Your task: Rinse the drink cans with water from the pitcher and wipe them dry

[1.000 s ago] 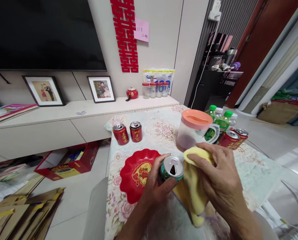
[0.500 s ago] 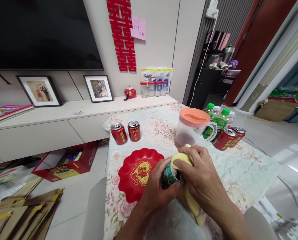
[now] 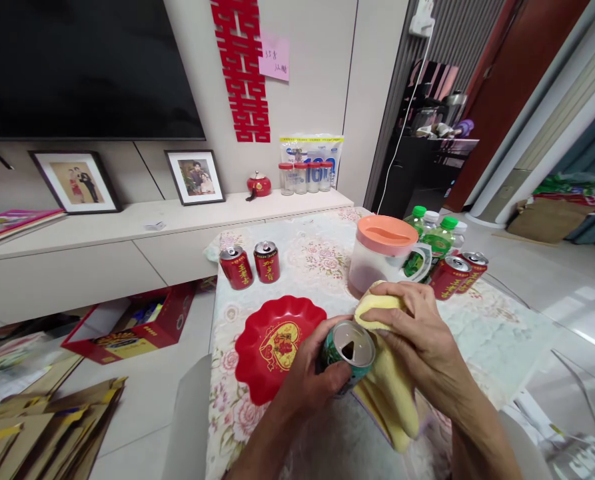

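A green can (image 3: pixel 350 350) with an opened top is gripped by my left hand (image 3: pixel 310 373), its lid tilted up toward me. My right hand (image 3: pixel 422 340) pinches a yellow cloth (image 3: pixel 390 380), which hangs down beside the can's right side. A red scalloped plate (image 3: pixel 262 323) lies just left of my left hand. Beyond my right hand stands a clear pitcher (image 3: pixel 372 270) with an orange lid. Two red cans, one (image 3: pixel 236 268) beside the other (image 3: pixel 267 262), stand upright behind the plate.
At the table's right back are green-capped bottles (image 3: pixel 440 237) and two more red cans (image 3: pixel 450 278). The flowered tablecloth (image 3: pixel 322 257) covers the table. Behind it, a white cabinet (image 3: pixel 177 227) holds frames, a red pot (image 3: pixel 258 185) and several jars (image 3: pixel 301 179).
The cloth and my right hand have moved right, off the can's top, and the cloth hangs more spread out. The can's lid and opening now show fully.
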Demonstrator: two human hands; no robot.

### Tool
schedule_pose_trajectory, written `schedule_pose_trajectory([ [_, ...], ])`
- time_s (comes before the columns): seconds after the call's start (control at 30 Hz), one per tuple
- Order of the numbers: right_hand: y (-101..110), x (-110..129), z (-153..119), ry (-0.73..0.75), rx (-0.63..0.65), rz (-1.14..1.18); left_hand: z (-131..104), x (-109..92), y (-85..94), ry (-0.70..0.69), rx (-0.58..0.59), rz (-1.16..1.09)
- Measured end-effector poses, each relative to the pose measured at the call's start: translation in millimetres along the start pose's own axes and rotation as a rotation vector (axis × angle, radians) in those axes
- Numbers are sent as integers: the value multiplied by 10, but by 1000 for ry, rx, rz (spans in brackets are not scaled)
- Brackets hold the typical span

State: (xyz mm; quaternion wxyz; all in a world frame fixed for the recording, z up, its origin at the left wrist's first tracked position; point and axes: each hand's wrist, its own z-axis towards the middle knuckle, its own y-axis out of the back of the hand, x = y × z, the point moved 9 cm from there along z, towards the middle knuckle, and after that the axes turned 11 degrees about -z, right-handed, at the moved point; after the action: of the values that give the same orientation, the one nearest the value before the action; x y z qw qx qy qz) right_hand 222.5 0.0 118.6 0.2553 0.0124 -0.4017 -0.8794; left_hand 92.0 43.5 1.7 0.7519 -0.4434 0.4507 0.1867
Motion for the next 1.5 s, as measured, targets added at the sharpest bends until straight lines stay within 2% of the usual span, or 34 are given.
schedule_pose_trajectory([
  [0.13,-109,171,-12,85,95,-61,-1,46,-39,46,47,-74],
  [0.27,-196,260,-19,136,147,-112,9,71,-46,46,78,-8],
  [0.47,-234,245,-22,85,116,-338,22,-14,46,-79,-29,191],
  [0.6,-91,205,-55,6,61,-457,11,-99,49,-159,-80,238],
  [0.73,145,182,-76,-38,-29,-389,-11,-89,129,-113,-179,196],
  [0.87,126,215,-80,-8,27,-261,-3,-63,96,-115,-121,184],
  [0.97,33,227,-83,-16,71,-269,11,-109,40,-187,-66,274],
  [1.13,-134,267,-68,-44,104,-388,-12,-261,-76,-357,-16,581],
  [1.3,-191,321,-54,-63,108,-470,-79,-348,-98,-500,-61,789],
  [1.4,-151,258,-80,-102,139,-453,-91,-355,-87,-536,-96,807],
  [1.5,-30,197,-105,-122,105,-410,-79,-352,-10,-521,-168,712],
])
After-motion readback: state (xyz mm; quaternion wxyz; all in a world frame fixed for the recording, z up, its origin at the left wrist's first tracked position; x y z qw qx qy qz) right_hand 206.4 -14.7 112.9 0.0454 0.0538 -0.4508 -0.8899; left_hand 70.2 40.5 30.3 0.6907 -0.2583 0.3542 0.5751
